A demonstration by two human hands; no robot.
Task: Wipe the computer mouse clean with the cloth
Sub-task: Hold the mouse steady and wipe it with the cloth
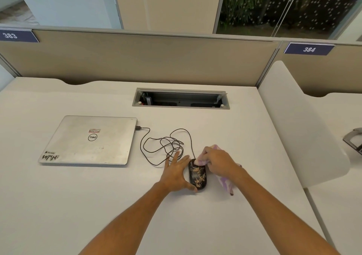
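A black computer mouse [197,175] with worn gold speckles lies on the white desk, right of centre. My left hand [176,171] rests flat beside it, thumb and fingers bracing its left side. My right hand [217,161] is closed on a pink and purple cloth [225,182] and presses a bunched part of it onto the mouse's far end. A loose tail of cloth hangs out below my right wrist. The mouse's black cable [166,146] lies in tangled loops behind my left hand.
A closed silver laptop [88,140] lies at the left, with the cable plugged into its right side. An open cable tray [181,99] is set into the desk at the back. A white divider [297,121] borders the desk on the right.
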